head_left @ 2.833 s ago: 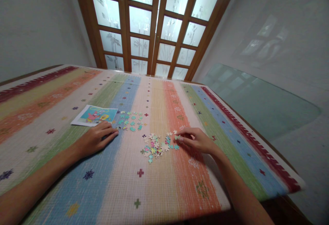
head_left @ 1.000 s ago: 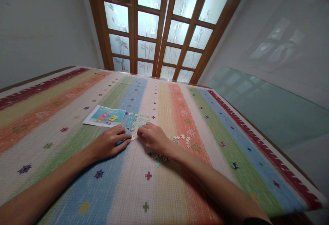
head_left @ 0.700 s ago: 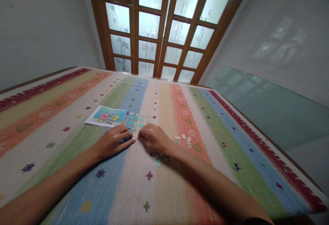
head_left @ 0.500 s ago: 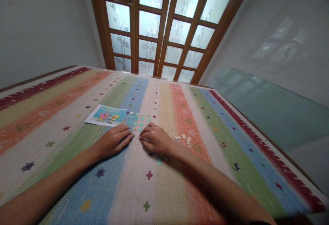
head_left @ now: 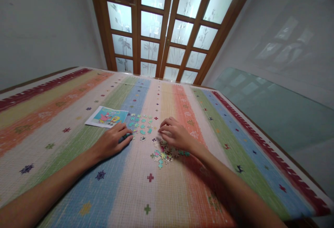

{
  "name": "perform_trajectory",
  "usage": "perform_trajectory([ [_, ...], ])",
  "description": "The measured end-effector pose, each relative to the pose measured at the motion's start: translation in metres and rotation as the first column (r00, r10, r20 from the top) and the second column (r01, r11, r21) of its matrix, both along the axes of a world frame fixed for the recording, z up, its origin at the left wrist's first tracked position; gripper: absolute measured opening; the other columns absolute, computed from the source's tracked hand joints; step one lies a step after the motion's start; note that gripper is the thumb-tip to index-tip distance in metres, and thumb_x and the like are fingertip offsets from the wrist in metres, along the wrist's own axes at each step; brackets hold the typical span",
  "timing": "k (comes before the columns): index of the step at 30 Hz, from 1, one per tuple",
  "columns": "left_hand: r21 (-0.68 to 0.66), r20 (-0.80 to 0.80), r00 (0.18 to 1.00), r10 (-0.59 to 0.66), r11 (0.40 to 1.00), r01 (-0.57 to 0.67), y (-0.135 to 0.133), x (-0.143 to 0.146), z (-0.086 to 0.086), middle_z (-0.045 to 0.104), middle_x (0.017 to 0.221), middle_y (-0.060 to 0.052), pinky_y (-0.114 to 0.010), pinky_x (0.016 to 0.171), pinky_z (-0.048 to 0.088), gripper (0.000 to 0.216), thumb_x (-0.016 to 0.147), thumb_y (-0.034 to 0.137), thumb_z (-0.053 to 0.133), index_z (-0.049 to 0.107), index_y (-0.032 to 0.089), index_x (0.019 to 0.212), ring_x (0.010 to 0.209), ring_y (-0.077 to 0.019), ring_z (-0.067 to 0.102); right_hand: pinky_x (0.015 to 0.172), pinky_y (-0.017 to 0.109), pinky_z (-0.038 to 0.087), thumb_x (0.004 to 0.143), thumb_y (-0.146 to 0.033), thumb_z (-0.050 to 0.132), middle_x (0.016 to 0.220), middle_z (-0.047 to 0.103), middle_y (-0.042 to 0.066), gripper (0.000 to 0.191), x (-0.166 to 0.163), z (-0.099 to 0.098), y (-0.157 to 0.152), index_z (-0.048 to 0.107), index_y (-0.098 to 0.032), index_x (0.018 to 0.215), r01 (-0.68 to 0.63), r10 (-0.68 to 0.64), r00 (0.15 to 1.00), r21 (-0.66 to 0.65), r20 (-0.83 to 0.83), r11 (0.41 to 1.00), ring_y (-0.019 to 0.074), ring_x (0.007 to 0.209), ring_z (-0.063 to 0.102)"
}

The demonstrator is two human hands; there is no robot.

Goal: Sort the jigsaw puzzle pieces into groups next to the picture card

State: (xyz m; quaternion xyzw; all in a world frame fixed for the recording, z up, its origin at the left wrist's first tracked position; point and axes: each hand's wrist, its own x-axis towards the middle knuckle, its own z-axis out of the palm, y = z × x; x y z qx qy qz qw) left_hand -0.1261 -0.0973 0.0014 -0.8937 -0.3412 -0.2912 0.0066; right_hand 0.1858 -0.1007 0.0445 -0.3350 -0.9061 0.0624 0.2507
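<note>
My left hand (head_left: 114,140) rests on the striped cloth with its fingers loosely curved and the thumb apart from them. Its fingertips lie beside several spread-out turquoise jigsaw pieces (head_left: 142,126). My right hand (head_left: 175,133) hovers over the right side of a heap of jigsaw pieces (head_left: 163,155), fingers stretched and slightly apart, with no piece visible in them. A single dark and white jigsaw piece (head_left: 142,139) lies between the hands. Just beyond my left hand is a printed cartoon picture (head_left: 111,116), partly covered by the fingers.
A striped, patterned tablecloth (head_left: 130,193) covers the table. A pale glass panel (head_left: 271,103) stands along the right side. Wooden doors with frosted panes (head_left: 150,49) rise beyond the far edge, with walls on both sides.
My right hand has moved right, away from my left hand, uncovering the heap and the single piece between the hands. My left hand has shifted slightly left and its thumb and fingers are further apart.
</note>
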Motion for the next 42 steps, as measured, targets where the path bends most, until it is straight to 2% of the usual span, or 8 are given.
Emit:
perform_trajectory([
  [6,-0.022,0.008,0.990,-0.137,0.990,0.137,-0.007,0.000,0.005,0.062,0.100,-0.008,-0.033,0.082,0.053,0.031,0.102,0.024,0.045,0.068,0.018,0.121,0.090,-0.0200,0.061,0.085,0.037,0.049,0.094,-0.016,0.058,0.094,0.069,0.007,0.016,0.058,0.020,0.002,0.073,-0.020,0.093,0.152,-0.158,0.980,-0.052,-0.123,0.987,0.0208,0.091,0.064],
  [9,0.003,-0.029,0.980,-0.198,0.980,0.198,-0.011,0.004,0.006,0.061,0.111,-0.009,-0.037,0.088,0.054,0.036,0.101,0.027,0.050,0.063,0.022,0.134,0.098,-0.0225,0.061,0.080,0.036,0.051,0.092,-0.016,0.057,0.096,0.070,0.008,0.017,0.079,0.012,-0.005,0.073,-0.020,0.096,0.231,-0.242,0.961,-0.094,-0.132,0.968,0.0213,0.090,0.065],
  [12,0.041,-0.077,0.972,-0.221,0.974,0.225,-0.013,0.008,0.004,0.061,0.114,-0.010,-0.042,0.092,0.053,0.032,0.102,0.030,0.051,0.065,0.024,0.130,0.103,-0.0253,0.061,0.076,0.034,0.051,0.092,-0.018,0.058,0.095,0.070,0.008,0.016,0.088,-0.004,-0.016,0.074,-0.020,0.095,0.265,-0.287,0.945,-0.148,-0.154,0.953,0.0212,0.088,0.065],
  [17,0.070,-0.113,0.973,-0.202,0.975,0.211,-0.013,0.009,0.003,0.062,0.112,-0.010,-0.042,0.091,0.053,0.031,0.104,0.033,0.049,0.065,0.022,0.128,0.103,-0.0258,0.061,0.084,0.038,0.052,0.095,-0.020,0.058,0.097,0.070,0.009,0.015,0.075,-0.025,-0.029,0.074,-0.019,0.094,0.253,-0.290,0.938,-0.197,-0.191,0.947,0.0219,0.092,0.065],
  [22,0.071,-0.115,0.977,-0.180,0.979,0.189,-0.013,0.007,0.003,0.063,0.110,-0.010,-0.040,0.091,0.053,0.029,0.104,0.033,0.048,0.067,0.020,0.122,0.100,-0.0244,0.062,0.092,0.041,0.050,0.100,-0.022,0.055,0.106,0.069,0.011,0.021,0.045,-0.025,-0.042,0.073,-0.020,0.110,0.126,-0.142,0.986,-0.157,-0.092,0.979,0.0233,0.103,0.061],
  [26,0.084,-0.096,0.978,-0.183,0.978,0.192,-0.013,0.006,0.003,0.064,0.116,-0.012,-0.039,0.092,0.054,0.031,0.104,0.030,0.048,0.065,0.018,0.127,0.104,-0.0250,0.063,0.099,0.044,0.047,0.101,-0.022,0.055,0.116,0.070,0.010,0.023,0.026,-0.023,-0.049,0.071,-0.021,0.118,0.075,-0.077,0.997,-0.117,-0.016,0.990,0.0248,0.109,0.058],
  [37,0.158,-0.083,0.971,-0.225,0.959,0.236,-0.019,0.017,0.007,0.064,0.123,-0.013,-0.042,0.096,0.052,0.027,0.104,0.025,0.047,0.065,0.018,0.122,0.107,-0.0253,0.062,0.084,0.037,0.048,0.092,-0.015,0.063,0.087,0.072,0.005,0.010,0.019,-0.028,-0.047,0.069,-0.020,0.088,0.128,-0.160,0.975,-0.199,-0.152,0.972,0.0208,0.089,0.061],
  [42,0.116,-0.103,0.964,-0.245,0.960,0.256,-0.019,0.018,0.008,0.067,0.126,-0.011,-0.041,0.094,0.051,0.025,0.104,0.025,0.047,0.066,0.020,0.119,0.106,-0.0248,0.062,0.077,0.034,0.048,0.088,-0.012,0.064,0.084,0.070,0.004,0.009,0.020,-0.027,-0.046,0.068,-0.021,0.088,0.220,-0.275,0.942,-0.263,-0.192,0.939,0.0196,0.084,0.062],
])
